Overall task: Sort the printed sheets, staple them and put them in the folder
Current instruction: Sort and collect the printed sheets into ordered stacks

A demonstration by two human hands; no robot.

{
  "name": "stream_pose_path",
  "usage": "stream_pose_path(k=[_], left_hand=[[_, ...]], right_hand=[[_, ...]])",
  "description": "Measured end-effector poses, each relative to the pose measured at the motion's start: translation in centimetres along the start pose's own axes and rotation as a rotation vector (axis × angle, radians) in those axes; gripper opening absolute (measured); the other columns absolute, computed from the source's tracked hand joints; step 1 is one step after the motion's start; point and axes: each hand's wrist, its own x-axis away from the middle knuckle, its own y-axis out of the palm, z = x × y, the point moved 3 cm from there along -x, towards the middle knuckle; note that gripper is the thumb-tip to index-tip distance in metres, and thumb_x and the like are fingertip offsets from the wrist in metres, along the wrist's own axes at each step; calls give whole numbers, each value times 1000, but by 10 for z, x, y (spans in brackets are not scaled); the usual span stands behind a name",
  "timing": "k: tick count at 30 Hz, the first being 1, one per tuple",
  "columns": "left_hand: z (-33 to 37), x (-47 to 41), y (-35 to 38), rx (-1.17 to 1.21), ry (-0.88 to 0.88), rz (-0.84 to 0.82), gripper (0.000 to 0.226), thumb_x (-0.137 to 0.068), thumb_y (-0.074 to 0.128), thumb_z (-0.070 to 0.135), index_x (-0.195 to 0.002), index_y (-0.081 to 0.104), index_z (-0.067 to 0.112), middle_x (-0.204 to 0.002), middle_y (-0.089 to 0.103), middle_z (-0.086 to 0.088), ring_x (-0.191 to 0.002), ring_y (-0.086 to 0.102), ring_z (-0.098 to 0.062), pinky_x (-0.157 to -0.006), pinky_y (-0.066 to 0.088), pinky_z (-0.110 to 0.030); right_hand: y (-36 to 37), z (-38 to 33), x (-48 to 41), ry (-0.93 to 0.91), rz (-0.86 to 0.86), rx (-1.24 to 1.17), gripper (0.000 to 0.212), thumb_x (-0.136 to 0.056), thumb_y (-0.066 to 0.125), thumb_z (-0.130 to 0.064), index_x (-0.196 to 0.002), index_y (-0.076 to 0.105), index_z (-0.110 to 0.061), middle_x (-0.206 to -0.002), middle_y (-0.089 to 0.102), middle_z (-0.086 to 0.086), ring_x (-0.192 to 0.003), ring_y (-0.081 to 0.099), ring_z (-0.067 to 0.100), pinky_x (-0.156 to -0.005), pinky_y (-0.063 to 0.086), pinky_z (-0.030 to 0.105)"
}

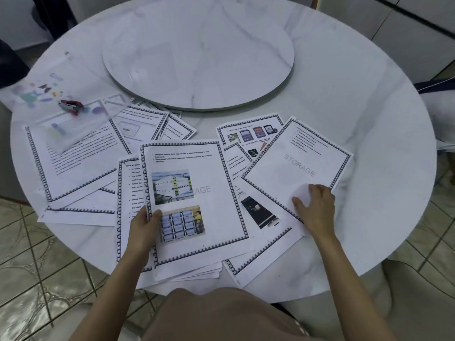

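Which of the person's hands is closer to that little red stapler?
Left. The left hand, gripping the stack of sheets, is right of the stapler and closer to the camera; the right hand, pinching a single sheet, is much farther right.

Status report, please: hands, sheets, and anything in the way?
Left hand grips the sheet stack. Right hand pinches the STORAGE sheet. Other sheets lie loose, unstapled. Red stapler sits on the clear folder, far left; nothing blocking.

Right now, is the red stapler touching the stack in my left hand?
Apart. The head view shows the stapler lying on the clear folder, well left of the stack the left hand grips.
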Motion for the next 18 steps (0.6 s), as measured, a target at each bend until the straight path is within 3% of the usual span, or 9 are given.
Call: stream_pose_path(k=[11,18], left_hand=[[7,-2,-3,-32,33,39,30,-97,42,11,-124,51,2,-117,57,-12,-104,52,-24,-89,38,-33],[9,-4,-9,-57,55,81,30,-97,42,11,-123,51,1,-114,56,-10,-102,52,-24,-88,39,-34]], right_hand=[[-27,43,-18,-38,-149,148,59,-86,61,-27,-138,39,-11,-148,30,11,-136,24,31,-108,24,44],[-57,82,-35,-22,-279,84,60,-83,64,-10,-138,40,-10,-150,28,8,-137,25,31,-110,22,44]])
